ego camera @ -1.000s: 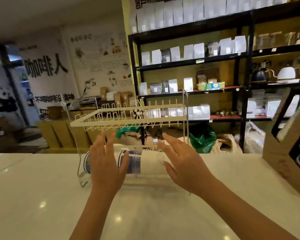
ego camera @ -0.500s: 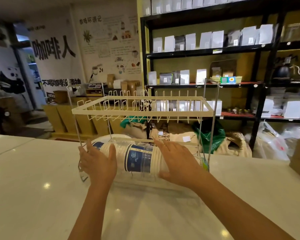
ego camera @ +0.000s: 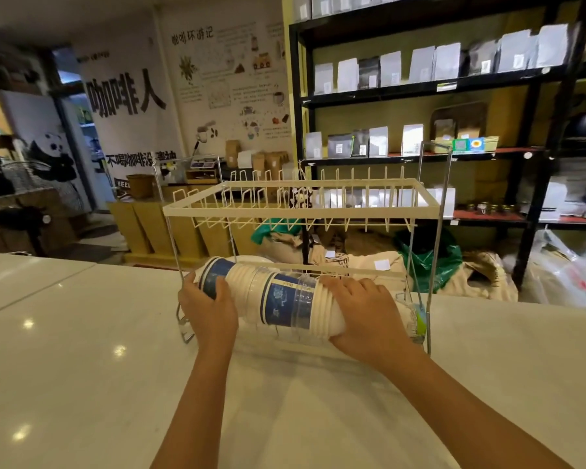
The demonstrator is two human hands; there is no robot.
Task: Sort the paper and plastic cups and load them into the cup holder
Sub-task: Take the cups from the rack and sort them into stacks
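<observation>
- Both hands are wrapped around one long sideways stack of cups (ego camera: pixel 278 299): left hand (ego camera: pixel 210 313) curls over the blue-banded end at about 9 o'clock, right hand (ego camera: pixel 362 316) clamps the ribbed white part toward 3 o'clock. Fingers closed on it, not just resting.
- That stack looks mixed to me: white paper cups with blue bands, plus a clear plastic cup or two nested around the middle. Can't count them.
- It lies on its side in the bottom level of the wire cup holder (ego camera: pixel 301 201), which stands on the white counter (ego camera: pixel 82 367) straight ahead at 12 o'clock. Top level looks bare.
- Something clear with a green bit (ego camera: pixel 418 319) sits at the holder's right end, just beside the stack. Too blurry to name.
- My guess at the step: either seating the stack in the bottom level or pulling it apart to sort it, hard to call.
- What could go wrong from here:
 - squeeze too hard and the thin clear cups crack or buckle;
 - pull only from the ends and the stack could separate in the middle and roll off onto the counter;
 - holder looks light, so a sideways shove might drag or tip it;
 - rims could snag the wire prongs on the way out.
</observation>
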